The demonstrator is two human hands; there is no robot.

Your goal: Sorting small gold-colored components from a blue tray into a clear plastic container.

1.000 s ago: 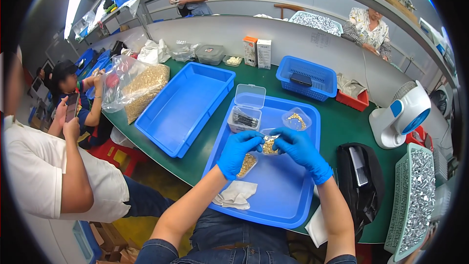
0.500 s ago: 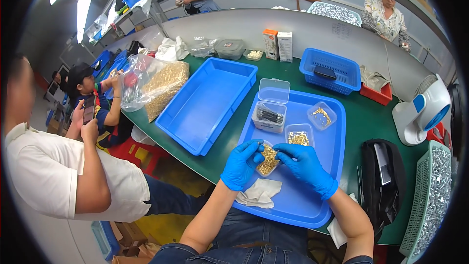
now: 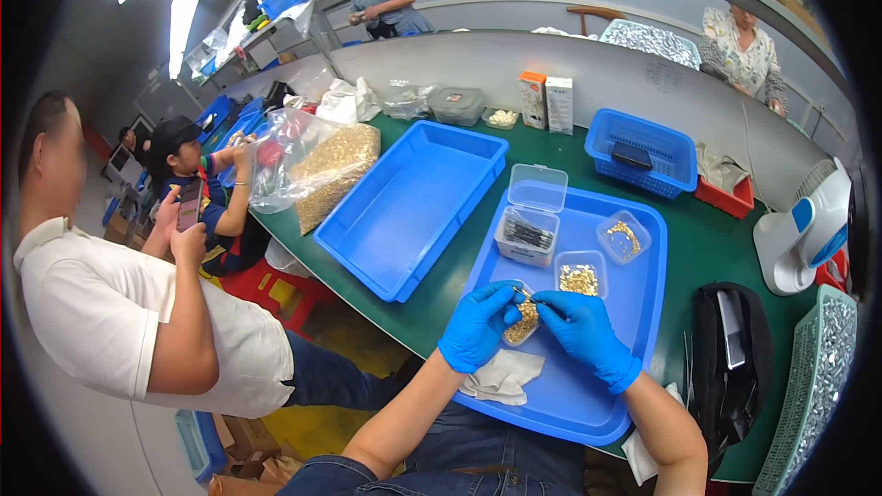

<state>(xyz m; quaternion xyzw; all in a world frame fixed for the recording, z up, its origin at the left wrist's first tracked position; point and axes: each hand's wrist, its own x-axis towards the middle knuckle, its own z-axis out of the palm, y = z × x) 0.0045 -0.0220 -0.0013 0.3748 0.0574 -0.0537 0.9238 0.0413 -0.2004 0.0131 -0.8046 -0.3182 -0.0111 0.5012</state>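
Over the near end of the shallow blue plastic tray (image 3: 634, 349) on the green tabletop (image 3: 726, 248), I see my blue-gloved left hand (image 3: 476, 329) cupping a small clear tub of brass-coloured parts (image 3: 524, 320); my blue-gloved right hand (image 3: 581, 331) pinches one small part at its rim, fingertips closed.

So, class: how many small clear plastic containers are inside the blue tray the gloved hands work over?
4: a lidded box at the tray's far left, a tub far right, a tub mid-tray, and one partly hidden between the hands.
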